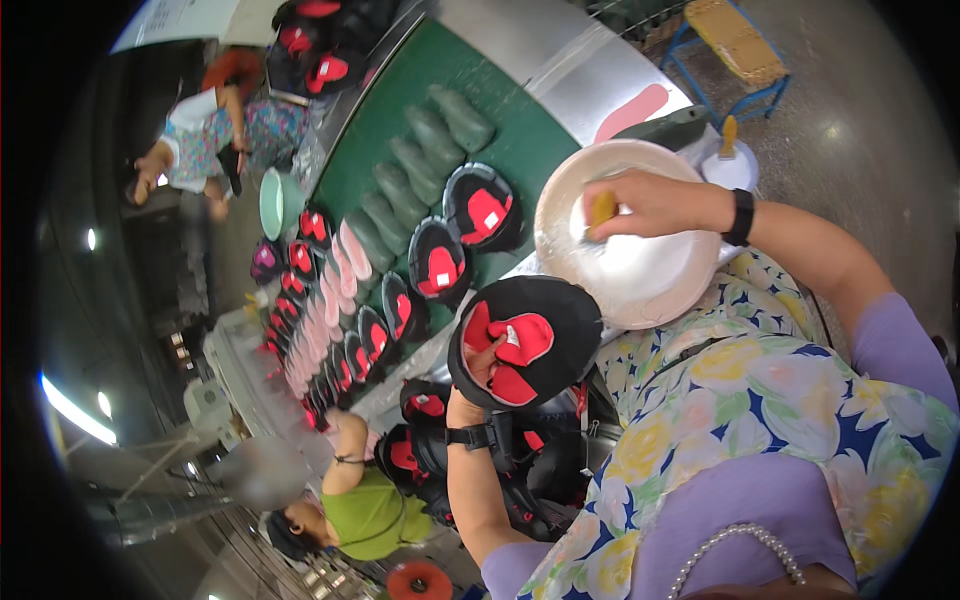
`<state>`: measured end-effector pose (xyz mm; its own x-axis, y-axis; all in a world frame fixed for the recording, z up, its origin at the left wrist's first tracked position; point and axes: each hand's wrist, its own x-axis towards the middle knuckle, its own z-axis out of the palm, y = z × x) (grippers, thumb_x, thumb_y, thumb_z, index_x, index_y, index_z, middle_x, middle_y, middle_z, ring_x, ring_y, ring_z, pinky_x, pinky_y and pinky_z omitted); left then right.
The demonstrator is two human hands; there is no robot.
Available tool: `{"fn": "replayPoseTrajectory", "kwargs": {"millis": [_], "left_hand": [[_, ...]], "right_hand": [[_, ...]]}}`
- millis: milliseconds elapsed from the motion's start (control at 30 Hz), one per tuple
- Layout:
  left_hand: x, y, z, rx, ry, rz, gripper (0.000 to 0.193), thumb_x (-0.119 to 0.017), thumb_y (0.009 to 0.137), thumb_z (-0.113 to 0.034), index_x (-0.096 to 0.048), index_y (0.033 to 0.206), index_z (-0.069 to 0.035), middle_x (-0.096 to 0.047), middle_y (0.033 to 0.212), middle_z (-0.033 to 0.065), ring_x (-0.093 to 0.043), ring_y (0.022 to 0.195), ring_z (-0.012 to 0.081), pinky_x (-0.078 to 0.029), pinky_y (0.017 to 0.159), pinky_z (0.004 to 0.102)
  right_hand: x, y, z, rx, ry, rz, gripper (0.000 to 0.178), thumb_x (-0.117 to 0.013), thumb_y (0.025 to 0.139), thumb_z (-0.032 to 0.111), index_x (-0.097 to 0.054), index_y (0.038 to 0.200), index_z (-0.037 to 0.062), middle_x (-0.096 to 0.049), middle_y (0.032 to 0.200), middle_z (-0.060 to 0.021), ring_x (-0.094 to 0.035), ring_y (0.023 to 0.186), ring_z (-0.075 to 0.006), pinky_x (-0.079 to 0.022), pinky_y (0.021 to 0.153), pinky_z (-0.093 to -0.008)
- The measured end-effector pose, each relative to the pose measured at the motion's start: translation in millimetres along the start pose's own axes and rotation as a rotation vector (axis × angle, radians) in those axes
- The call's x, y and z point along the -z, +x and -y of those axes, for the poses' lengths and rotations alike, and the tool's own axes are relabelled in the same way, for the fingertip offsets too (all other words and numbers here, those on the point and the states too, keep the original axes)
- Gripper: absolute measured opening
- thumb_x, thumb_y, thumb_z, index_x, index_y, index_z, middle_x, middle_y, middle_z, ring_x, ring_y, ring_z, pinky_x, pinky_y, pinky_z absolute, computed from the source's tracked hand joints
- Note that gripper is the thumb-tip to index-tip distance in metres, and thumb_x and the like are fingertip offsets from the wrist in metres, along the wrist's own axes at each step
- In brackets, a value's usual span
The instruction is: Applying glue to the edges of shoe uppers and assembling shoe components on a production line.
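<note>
My left hand (pixel 466 408) grips a black shoe upper (pixel 565 335) with red lining, holding it up with its opening toward me. Some of its fingers show inside against the red. My right hand (pixel 655 203) is closed around the yellow handle of a brush (pixel 602 208). The brush's lower end is over or in white liquid in a wide pale basin (pixel 560 262); its bristles are hard to make out. Below the held upper lie several more black and red uppers (pixel 425 405), heaped together.
A green conveyor belt (pixel 390 110) carries grey-green shoe lasts (pixel 425 138), pink insoles (pixel 352 250) and black uppers (pixel 440 262). Beside the basin are a white container (pixel 735 170) with another brush and a stool (pixel 735 42). Two other people (pixel 375 515) stand along the line.
</note>
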<state>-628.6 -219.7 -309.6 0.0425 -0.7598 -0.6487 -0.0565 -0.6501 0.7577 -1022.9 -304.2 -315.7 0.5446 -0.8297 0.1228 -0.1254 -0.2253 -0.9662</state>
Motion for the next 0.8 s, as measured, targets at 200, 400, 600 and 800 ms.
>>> {"fn": "replayPoseTrajectory", "kwargs": {"millis": [200, 400, 600, 800], "left_hand": [[-71, -6, -52, 0.066, -0.063, 0.25, 0.047, -0.066, 0.092, -0.002, -0.054, 0.135, -0.014, -0.069, 0.105, 0.0012, -0.062, 0.065, 0.0054, -0.047, 0.048, 0.0178], [-108, -27, -68, -0.246, -0.152, 0.245, 0.052, -0.062, 0.094, -0.004, -0.045, 0.144, -0.008, -0.059, 0.133, 0.0118, -0.061, 0.117, 0.0222, -0.054, 0.099, 0.0381], [-111, -17, -33, -0.524, -0.119, -0.005, 0.055, -0.059, 0.097, -0.006, -0.038, 0.148, -0.004, -0.054, 0.14, 0.0094, -0.057, 0.122, 0.0217, -0.049, 0.103, 0.0373], [-153, -41, -49, -0.567, 0.365, -0.324, 0.05, -0.052, 0.1, -0.013, -0.04, 0.148, -0.004, -0.052, 0.14, 0.0138, -0.057, 0.119, 0.0255, -0.051, 0.099, 0.0346]], "right_hand": [[18, -4, 24, 0.17, 0.068, 0.028, 0.019, -0.071, 0.085, 0.016, -0.059, 0.094, 0.0058, -0.063, 0.075, -0.0096, -0.064, 0.072, -0.0267, -0.046, 0.064, -0.0363], [33, -27, 19, 0.048, -0.062, -0.249, 0.028, -0.072, 0.084, 0.021, -0.053, 0.086, 0.0013, -0.06, 0.069, -0.0147, -0.062, 0.065, -0.0322, -0.046, 0.061, -0.0399], [20, -27, 24, -0.13, 0.034, -0.38, 0.032, -0.071, 0.085, 0.025, -0.056, 0.087, -0.0033, -0.065, 0.074, -0.0208, -0.067, 0.071, -0.0344, -0.05, 0.064, -0.0398], [3, -32, 20, -0.202, 0.162, -0.365, 0.04, -0.073, 0.086, 0.031, -0.062, 0.089, -0.0063, -0.068, 0.07, -0.0155, -0.068, 0.06, -0.0214, -0.052, 0.055, -0.0315]]}}
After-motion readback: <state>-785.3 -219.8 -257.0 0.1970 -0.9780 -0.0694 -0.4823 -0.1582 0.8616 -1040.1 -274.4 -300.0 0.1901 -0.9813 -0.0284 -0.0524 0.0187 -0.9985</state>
